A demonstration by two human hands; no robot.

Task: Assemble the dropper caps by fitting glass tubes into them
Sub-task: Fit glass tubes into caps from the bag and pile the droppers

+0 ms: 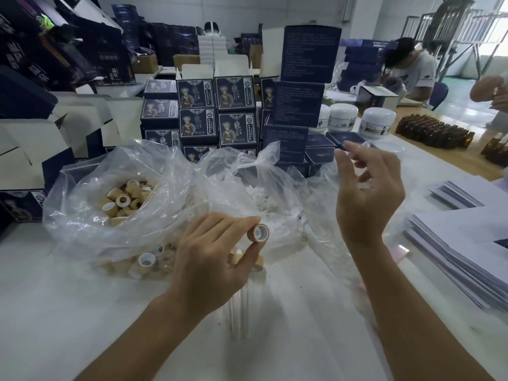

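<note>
Left hand (209,259) is pinching a cap (257,232), open end up; right hand (367,193), raised right of the cap, fingers loosely curled, seemingly empty. Next: fetching a tube.

Your left hand (211,259) covers part of the loose caps (148,264) lying on the table (68,312). The glass tubes (242,306) below your wrist blur into pale streaks. Whether your right hand (368,196) pinches anything, you cannot tell. Both forearms leave the bottom edge.

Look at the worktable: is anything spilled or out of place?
Yes. Several tan caps lie loose on the white table, outside the clear bag holding the rest.
</note>
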